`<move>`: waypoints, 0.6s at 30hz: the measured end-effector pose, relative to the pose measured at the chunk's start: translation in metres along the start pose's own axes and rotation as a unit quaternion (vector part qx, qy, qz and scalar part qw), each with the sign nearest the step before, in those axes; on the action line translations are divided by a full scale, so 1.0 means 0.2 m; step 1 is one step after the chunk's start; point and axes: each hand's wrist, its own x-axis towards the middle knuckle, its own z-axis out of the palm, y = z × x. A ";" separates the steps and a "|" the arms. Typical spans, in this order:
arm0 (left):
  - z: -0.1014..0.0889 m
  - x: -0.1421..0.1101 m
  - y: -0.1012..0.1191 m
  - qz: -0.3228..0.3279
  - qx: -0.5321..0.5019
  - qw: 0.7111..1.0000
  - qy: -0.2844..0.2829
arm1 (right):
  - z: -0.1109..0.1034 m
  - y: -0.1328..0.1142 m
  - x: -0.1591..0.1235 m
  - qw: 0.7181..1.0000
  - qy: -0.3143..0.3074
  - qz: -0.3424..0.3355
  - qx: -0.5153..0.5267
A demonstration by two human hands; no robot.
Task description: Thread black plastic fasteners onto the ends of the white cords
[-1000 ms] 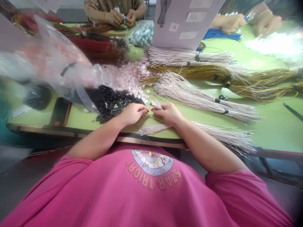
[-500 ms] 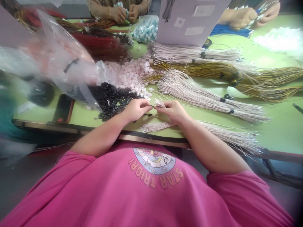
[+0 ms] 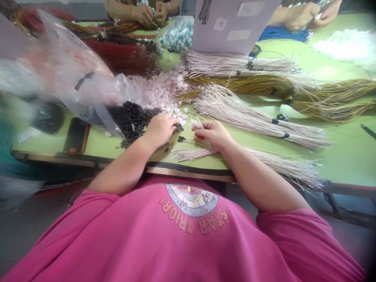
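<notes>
My left hand (image 3: 161,128) rests at the right edge of a pile of small black plastic connector housings (image 3: 132,121). Its fingers are bent together and point down, with dark pieces showing at the fingertips; what they pinch is hidden. My right hand (image 3: 216,135) is closed around a small bunch of white wires (image 3: 196,124), whose tips stick out to the left past thumb and forefinger. Below, between the hands, black housings (image 3: 181,139) lie on the table at the end of thin white wires. A loose bundle of white wires (image 3: 192,154) passes below my right hand.
Pale pink housings (image 3: 158,90) are heaped behind the black ones, beside a clear plastic bag (image 3: 85,74). Tied white wire bundles (image 3: 243,113) and yellow-black wires (image 3: 252,85) lie to the right. A phone (image 3: 76,135) sits left. Two co-workers' hands (image 3: 143,15) show across the table.
My left hand has left the wire tips at my right hand and moved left to the black pile. Black housings on wires now show between the hands. My right hand keeps its bunch.
</notes>
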 end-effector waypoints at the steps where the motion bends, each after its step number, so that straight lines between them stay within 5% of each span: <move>1: 0.02 0.02 0.00 0.022 0.005 1.000 -0.003 | 0.00 0.01 0.01 1.000 -0.001 0.005 0.006; 11: 0.09 0.03 0.05 0.044 0.032 0.998 -0.014 | 0.04 0.01 0.00 0.999 0.024 0.040 0.027; 15: 0.04 0.01 0.06 -0.019 -0.130 0.991 0.015 | 0.04 -0.01 -0.01 0.998 0.037 0.041 0.009; 18: 0.01 -0.01 0.07 -0.075 -0.317 0.945 -0.007 | 0.04 -0.02 -0.02 0.999 0.031 0.037 -0.012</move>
